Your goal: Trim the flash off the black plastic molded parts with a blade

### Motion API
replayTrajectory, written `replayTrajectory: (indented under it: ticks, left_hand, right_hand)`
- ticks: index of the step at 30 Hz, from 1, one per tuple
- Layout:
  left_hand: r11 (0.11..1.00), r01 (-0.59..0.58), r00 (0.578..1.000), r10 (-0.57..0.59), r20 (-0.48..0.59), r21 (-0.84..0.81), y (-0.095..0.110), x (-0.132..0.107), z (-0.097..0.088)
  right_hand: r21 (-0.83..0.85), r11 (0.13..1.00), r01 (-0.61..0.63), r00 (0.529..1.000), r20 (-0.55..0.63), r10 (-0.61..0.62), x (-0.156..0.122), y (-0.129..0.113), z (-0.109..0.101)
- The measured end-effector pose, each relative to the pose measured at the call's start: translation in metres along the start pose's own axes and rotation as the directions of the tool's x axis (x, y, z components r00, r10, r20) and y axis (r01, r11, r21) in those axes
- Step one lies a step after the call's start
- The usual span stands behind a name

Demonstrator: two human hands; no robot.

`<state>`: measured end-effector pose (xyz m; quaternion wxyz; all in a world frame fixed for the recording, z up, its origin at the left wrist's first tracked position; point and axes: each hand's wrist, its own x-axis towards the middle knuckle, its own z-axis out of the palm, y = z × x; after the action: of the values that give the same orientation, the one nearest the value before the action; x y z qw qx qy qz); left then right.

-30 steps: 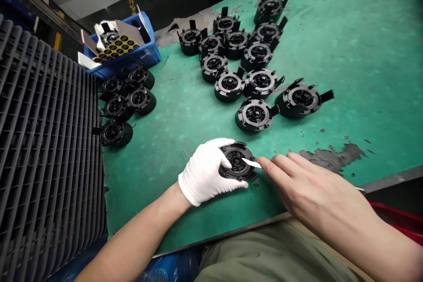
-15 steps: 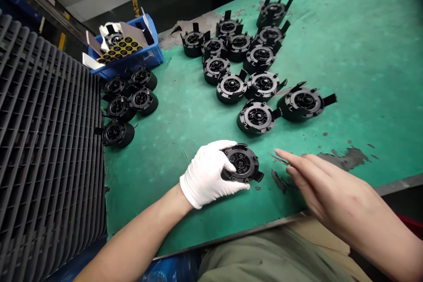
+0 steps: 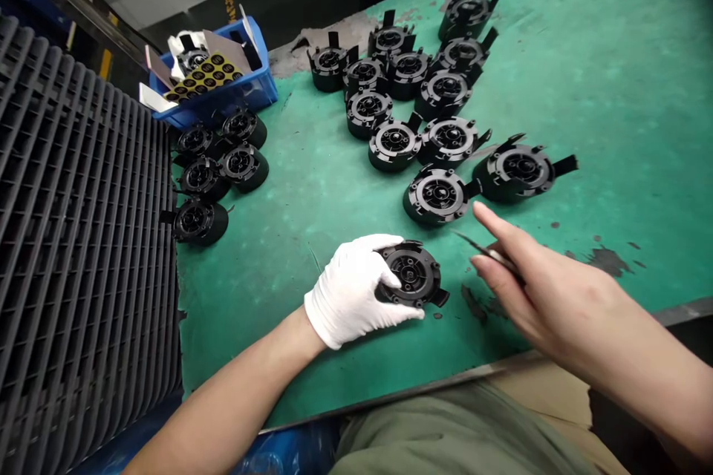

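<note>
My left hand (image 3: 359,286), in a white glove, is closed around a round black plastic housing (image 3: 413,276). The housing rests on the green table top with its ribbed face up, and a tab sticks out at its lower right. To the right of it, my bare right hand (image 3: 535,282) grips a pair of slim pointed tweezers (image 3: 504,258) between thumb and fingers. The tweezers' tips point left, apart from the housing. Just beyond stands another black housing (image 3: 439,195), untouched by either hand.
Several similar housings (image 3: 409,68) stand grouped on the green table (image 3: 290,200) at the back. More housings (image 3: 200,219) sit at the left, beside a dark slatted rack (image 3: 89,237). A blue bin (image 3: 259,85) holds a sheet of round stickers (image 3: 209,78) and cards.
My right hand has turned and its index finger has lifted away from the thumb, showing more of the tweezers. My left hand keeps its hold on the housing. The view has shifted slightly.
</note>
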<state>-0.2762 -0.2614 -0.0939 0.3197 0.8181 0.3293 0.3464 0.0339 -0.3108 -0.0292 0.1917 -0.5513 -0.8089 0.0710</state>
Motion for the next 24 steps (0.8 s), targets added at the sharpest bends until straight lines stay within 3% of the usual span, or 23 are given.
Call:
replayTrajectory:
  ticks: [4, 8, 11, 18, 24]
  left_hand:
    - [1.000, 0.027, 1.000, -0.027, 0.010, -0.003, -0.002, -0.002, 0.000]
    - [1.000, -0.012, 0.998, 0.011, -0.065, -0.012, -0.008, -0.007, 0.002]
    - [0.998, -0.060, 0.995, 0.061, -0.076, 0.017, -0.011, -0.010, 0.003]
    - [0.991, 0.083, 0.992, -0.091, 0.083, 0.105, -0.008, -0.005, -0.001]
    - [0.995, 0.052, 0.994, -0.060, 0.089, 0.091, -0.003, 0.002, -0.001]
  right_hand:
    - [0.162, 0.987, 0.003, 1.000, 0.028, -0.008, -0.011, 0.006, 0.000]
    - [0.238, 0.971, 0.030, 0.994, 0.096, -0.054, -0.028, 0.016, 0.015]
    - [0.185, 0.980, 0.074, 0.989, 0.114, -0.096, -0.031, 0.021, 0.023]
    - [-0.108, 0.952, 0.288, 0.955, 0.112, -0.276, -0.021, 0.008, 0.010]
    - [-0.221, 0.936, 0.274, 0.957, 0.160, -0.242, -0.035, -0.005, 0.008]
